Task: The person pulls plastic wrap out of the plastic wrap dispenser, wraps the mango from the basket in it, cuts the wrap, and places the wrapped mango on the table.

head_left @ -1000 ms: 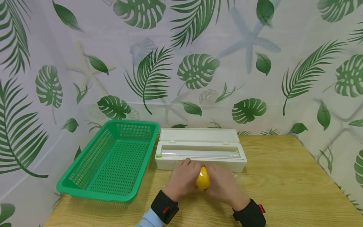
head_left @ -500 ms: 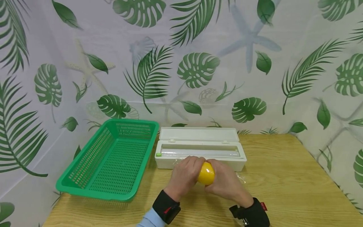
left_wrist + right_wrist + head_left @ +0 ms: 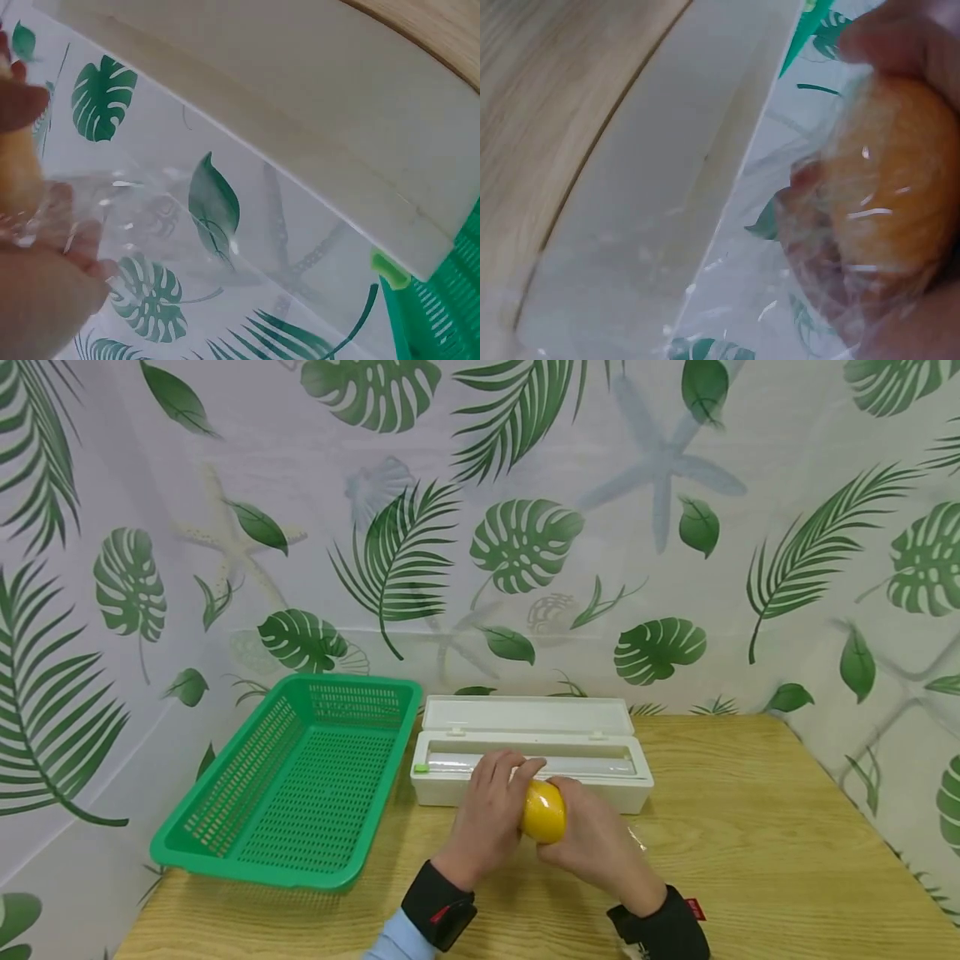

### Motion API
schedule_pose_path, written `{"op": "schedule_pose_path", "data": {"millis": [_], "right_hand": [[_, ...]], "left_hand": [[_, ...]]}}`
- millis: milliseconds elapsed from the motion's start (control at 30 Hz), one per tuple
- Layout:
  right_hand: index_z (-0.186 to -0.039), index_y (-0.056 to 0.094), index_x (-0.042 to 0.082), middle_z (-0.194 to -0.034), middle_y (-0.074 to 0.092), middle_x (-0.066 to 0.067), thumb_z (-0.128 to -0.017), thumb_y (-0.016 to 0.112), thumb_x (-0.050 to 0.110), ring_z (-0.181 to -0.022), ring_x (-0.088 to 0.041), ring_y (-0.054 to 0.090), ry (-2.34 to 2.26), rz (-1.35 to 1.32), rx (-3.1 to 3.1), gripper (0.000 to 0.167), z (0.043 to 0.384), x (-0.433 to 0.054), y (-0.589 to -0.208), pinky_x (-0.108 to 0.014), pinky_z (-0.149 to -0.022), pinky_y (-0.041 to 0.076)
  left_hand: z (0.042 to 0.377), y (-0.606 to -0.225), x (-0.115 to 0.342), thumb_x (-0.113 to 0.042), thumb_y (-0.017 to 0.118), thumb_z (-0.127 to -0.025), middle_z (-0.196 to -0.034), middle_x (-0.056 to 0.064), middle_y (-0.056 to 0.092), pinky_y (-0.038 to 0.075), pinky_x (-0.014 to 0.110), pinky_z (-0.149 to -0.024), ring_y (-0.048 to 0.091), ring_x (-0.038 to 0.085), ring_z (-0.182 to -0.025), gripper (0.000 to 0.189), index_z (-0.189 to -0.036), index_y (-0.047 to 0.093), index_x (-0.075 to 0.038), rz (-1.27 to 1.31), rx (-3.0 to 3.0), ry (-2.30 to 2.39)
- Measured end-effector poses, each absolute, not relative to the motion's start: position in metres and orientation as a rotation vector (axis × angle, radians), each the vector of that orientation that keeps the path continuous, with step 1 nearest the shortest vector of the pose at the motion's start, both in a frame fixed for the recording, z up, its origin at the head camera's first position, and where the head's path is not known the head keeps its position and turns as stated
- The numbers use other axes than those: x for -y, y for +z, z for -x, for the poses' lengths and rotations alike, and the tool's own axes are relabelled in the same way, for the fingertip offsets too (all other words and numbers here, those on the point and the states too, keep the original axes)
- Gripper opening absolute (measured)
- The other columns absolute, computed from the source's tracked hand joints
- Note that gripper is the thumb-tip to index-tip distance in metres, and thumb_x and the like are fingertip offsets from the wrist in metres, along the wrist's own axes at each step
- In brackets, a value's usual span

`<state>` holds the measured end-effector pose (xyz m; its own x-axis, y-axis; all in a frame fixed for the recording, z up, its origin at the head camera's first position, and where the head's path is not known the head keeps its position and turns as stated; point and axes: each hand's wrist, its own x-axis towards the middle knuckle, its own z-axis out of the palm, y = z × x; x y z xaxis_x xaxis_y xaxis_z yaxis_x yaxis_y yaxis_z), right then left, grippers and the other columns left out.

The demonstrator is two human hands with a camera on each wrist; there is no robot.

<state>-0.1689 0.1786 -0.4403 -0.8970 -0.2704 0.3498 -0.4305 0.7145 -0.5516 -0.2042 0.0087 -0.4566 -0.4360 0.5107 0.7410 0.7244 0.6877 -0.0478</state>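
Observation:
Between both hands is a yellow, rounded fruit point(image 3: 544, 812), held above the table and covered in shiny clear plastic wrap point(image 3: 864, 214). My right hand point(image 3: 596, 843) grips it from the right side. From the left, my left hand point(image 3: 487, 818) holds the fruit's wrapped side, its upper fingers partly lifted. Loose wrap trails from the left hand's fingers in the left wrist view, where the fruit shows only at the left edge. Just beyond the hands stands a white plastic-wrap dispenser box point(image 3: 450, 792), its lid point(image 3: 528, 716) tipped back and a roll of film point(image 3: 577, 766) inside.
A green perforated plastic basket point(image 3: 315, 802) stands left of the dispenser. The wooden table point(image 3: 757, 827) extends to the right. A leaf-printed sheet point(image 3: 420, 585) hangs behind and along the sides. A small green tab point(image 3: 421, 769) sits at the dispenser's left end.
The fruit has risen slightly and more of it shows between the hands. My left hand's fingers have lifted and spread upward over the dispenser's front; the right hand keeps its grip.

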Motion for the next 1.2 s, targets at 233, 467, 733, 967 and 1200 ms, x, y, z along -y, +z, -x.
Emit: {"op": "schedule_pose_path", "data": {"millis": [233, 467, 733, 967, 1200], "right_hand": [[-0.116, 0.055, -0.008, -0.093, 0.062, -0.02, -0.057, 0.092, 0.01, -0.077, -0.03, 0.061, 0.475, -0.339, 2.429, 0.072, 0.173, -0.174, -0.453, -0.041, -0.066, 0.056], [-0.116, 0.056, -0.009, -0.096, 0.063, -0.023, -0.054, 0.097, 0.008, -0.077, -0.035, 0.064, 0.345, -0.348, 2.229, 0.077, 0.174, -0.166, -0.458, -0.043, -0.066, 0.057], [-0.111, 0.057, -0.009, -0.096, 0.063, -0.02, -0.056, 0.092, 0.003, -0.08, -0.034, 0.064, 0.369, -0.435, 2.139, 0.066, 0.168, -0.15, -0.46, -0.042, -0.07, 0.057], [-0.113, 0.056, -0.007, -0.097, 0.061, -0.017, -0.047, 0.098, 0.014, -0.082, -0.029, 0.06, 0.441, -0.473, 2.196, 0.081, 0.159, -0.142, -0.461, -0.036, -0.068, 0.057], [-0.114, 0.055, -0.008, -0.099, 0.063, -0.016, -0.052, 0.096, 0.014, -0.083, -0.025, 0.058, 0.634, -0.505, 2.282, 0.078, 0.153, -0.138, -0.452, -0.034, -0.067, 0.056]], "left_hand": [[0.19, -0.454, -0.02, 0.005, 0.053, -0.074, -0.148, 0.024, 0.035, 0.026, 0.051, -0.117, 0.032, 0.036, -0.14, 0.076, -0.146, 0.029, 0.01, 1.004, 2.248, -0.989], [0.173, -0.448, -0.039, -0.011, 0.042, -0.103, -0.162, 0.017, 0.01, 0.027, 0.047, -0.117, 0.023, 0.028, -0.146, 0.066, -0.156, 0.005, 0.001, 0.745, 2.203, -1.895], [0.174, -0.452, -0.044, -0.017, 0.052, -0.103, -0.141, 0.014, 0.042, 0.051, 0.028, -0.094, 0.053, 0.023, -0.111, 0.056, -0.152, 0.027, -0.009, 0.408, 1.919, -2.271], [0.178, -0.453, -0.04, -0.015, 0.065, -0.095, -0.124, 0.013, 0.063, 0.053, 0.029, -0.086, 0.06, 0.026, -0.105, 0.031, -0.124, 0.058, -0.006, 0.259, 1.808, -2.264], [0.178, -0.448, -0.031, -0.008, 0.069, -0.089, -0.116, 0.016, 0.068, 0.052, 0.031, -0.085, 0.062, 0.027, -0.103, 0.026, -0.114, 0.063, -0.004, 0.44, 1.714, -2.318]]}}
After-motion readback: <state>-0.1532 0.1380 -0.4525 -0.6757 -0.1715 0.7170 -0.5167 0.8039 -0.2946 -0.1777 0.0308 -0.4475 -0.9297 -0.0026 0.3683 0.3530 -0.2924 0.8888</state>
